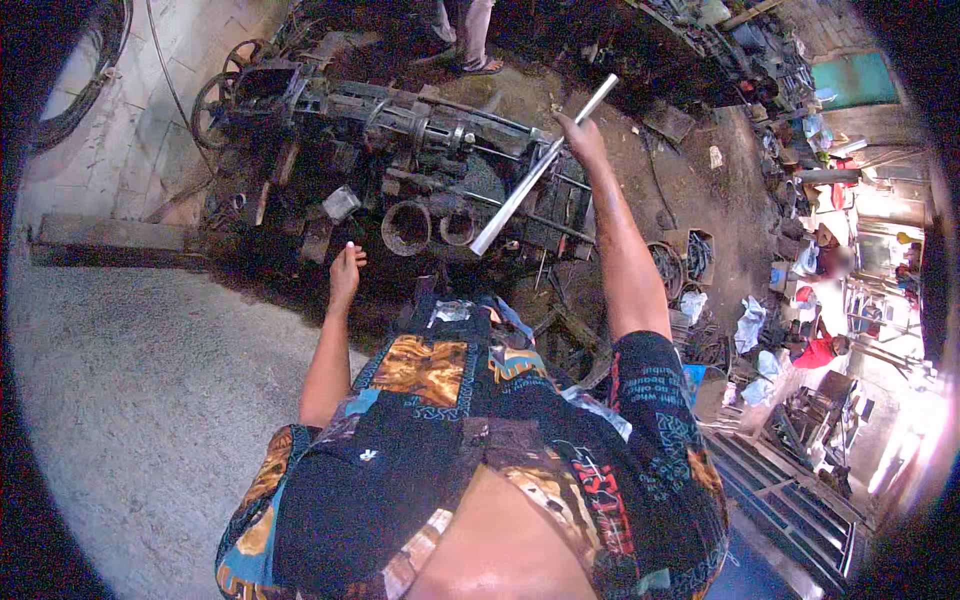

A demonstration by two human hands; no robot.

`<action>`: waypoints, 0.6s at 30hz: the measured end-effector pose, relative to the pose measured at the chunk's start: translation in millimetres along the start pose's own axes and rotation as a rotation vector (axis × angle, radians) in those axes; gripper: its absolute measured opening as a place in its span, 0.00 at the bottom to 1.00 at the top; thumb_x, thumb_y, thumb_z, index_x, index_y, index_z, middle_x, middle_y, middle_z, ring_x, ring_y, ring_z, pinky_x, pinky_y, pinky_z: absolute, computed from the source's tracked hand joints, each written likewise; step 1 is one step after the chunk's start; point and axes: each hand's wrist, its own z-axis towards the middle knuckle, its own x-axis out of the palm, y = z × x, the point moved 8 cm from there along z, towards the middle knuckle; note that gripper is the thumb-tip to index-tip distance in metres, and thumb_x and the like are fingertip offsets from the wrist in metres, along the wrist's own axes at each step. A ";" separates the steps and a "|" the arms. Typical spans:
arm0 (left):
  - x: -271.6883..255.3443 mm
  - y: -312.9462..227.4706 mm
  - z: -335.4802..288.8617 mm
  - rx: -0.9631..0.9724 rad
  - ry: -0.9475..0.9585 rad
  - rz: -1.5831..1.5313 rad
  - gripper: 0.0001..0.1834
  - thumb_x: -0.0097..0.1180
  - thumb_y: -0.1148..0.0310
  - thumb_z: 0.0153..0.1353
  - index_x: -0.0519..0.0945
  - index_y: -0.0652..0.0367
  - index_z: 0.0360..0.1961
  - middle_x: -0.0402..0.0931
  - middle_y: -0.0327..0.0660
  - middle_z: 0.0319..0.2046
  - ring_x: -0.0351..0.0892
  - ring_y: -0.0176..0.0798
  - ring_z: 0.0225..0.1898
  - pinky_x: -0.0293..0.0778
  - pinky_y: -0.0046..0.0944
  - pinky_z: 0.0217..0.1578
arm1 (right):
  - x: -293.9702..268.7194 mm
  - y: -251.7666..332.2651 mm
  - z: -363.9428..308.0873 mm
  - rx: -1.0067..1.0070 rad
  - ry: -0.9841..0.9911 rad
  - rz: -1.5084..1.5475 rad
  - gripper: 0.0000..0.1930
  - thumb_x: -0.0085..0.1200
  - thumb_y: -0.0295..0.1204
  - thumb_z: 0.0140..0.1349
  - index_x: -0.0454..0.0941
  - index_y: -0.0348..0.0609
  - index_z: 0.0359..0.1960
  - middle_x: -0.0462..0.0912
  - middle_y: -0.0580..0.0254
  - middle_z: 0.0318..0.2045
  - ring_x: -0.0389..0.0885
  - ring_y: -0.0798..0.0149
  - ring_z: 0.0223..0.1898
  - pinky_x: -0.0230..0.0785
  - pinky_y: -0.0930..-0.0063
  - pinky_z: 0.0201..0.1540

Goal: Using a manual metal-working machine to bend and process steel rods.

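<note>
– what did the worker's right hand (580,138) hold?
– a long, straight, silvery metal rod (515,201), with the fingers wrapped firmly around it nearer its far end. the arm was stretched well forward.

– and where was the rod?
– above the right-hand part of a long, dark, grimy metal machine (400,112), slanting from upper right to lower left, with the near end pointing back toward the worker's body. whether it touched the machine could not be told from this angle.

– the left hand (347,264)?
– low at the machine's near side, its fingers loosely curled. whether they pinched anything small was impossible to tell. closest to it lay a pale, silvery, box-shaped piece (341,203), just beyond the fingertips, while a wide, rust-brown, open-mouthed metal cylinder (392,244) sat just to the right.

– what else stood around?
– a dark, spoked metal handwheel (198,112) rose at the machine's left end. across the machine stood another person in pale trousers (477,32), seen only from the legs down. to the right, an open brown cardboard box (688,240) rested on the dirt-stained floor (735,185), and farther off a person in a red top (818,352) appeared among the clutter.
</note>
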 end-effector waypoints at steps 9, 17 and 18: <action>-9.0 25.3 -9.2 -0.011 -0.007 0.041 0.29 0.37 0.51 0.67 0.76 0.71 0.41 0.79 0.48 0.34 0.79 0.38 0.34 0.73 0.36 0.38 | 45.6 87.9 -96.3 -0.438 -0.310 -0.462 0.38 0.46 0.59 0.55 0.68 0.34 0.53 0.73 0.44 0.50 0.70 0.43 0.51 0.55 0.56 0.60; 0.2 27.5 4.9 -0.054 0.009 0.023 0.29 0.37 0.50 0.67 0.76 0.71 0.41 0.79 0.48 0.34 0.79 0.39 0.34 0.73 0.37 0.38 | 15.6 42.0 -140.0 -0.577 -0.085 -0.620 0.22 0.43 0.47 0.61 0.81 0.42 0.30 0.82 0.50 0.28 0.79 0.45 0.38 0.62 0.59 0.56; 0.0 25.6 5.0 -0.054 0.008 0.021 0.29 0.37 0.50 0.67 0.76 0.71 0.41 0.79 0.48 0.34 0.79 0.39 0.34 0.73 0.37 0.38 | 12.2 41.8 -138.4 -0.579 -0.085 -0.622 0.22 0.43 0.47 0.61 0.81 0.42 0.30 0.82 0.50 0.28 0.79 0.45 0.38 0.62 0.59 0.56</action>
